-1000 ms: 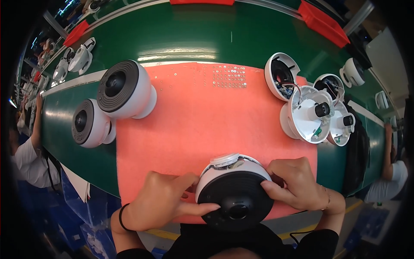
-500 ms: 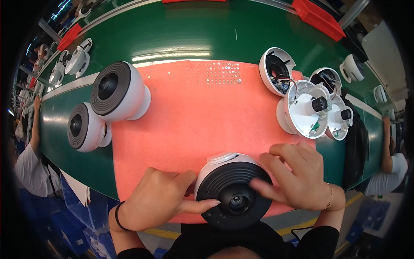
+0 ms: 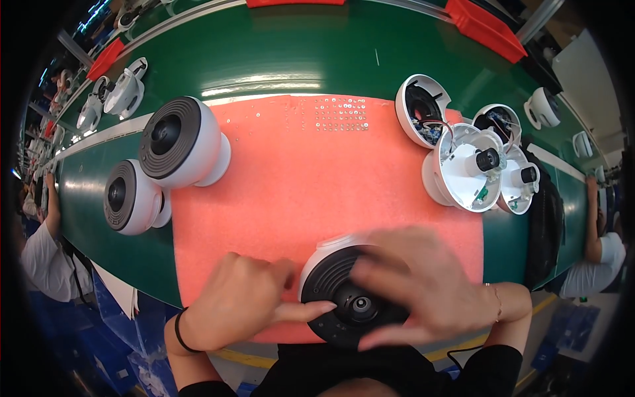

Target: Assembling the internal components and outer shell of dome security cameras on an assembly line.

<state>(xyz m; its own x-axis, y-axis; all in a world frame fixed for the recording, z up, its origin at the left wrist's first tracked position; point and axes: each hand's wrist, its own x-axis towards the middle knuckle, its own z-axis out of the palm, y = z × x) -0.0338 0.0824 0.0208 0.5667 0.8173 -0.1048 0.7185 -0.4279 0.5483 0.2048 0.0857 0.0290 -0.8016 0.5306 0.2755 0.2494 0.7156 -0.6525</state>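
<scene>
Cam unit (image 3: 331, 281), white w/ dark ringed face, is sitting at near edge of pink mat (image 3: 317, 178), tilting lens-up twd wearer. L hand (image 3: 241, 298): thumb is resting on face nr lens, other fingers curling by L side; can't tell if gripping. R hand (image 3: 423, 284) is blurring, thumb & fingers spreading wide over R part of face; contact unclear. Two closed units (image 3: 173, 140) are standing far L, opened units (image 3: 466, 175) w/ exposed lenses/wires far R. Small screws (image 3: 342, 114) are lying in rows, mat's far edge.
</scene>
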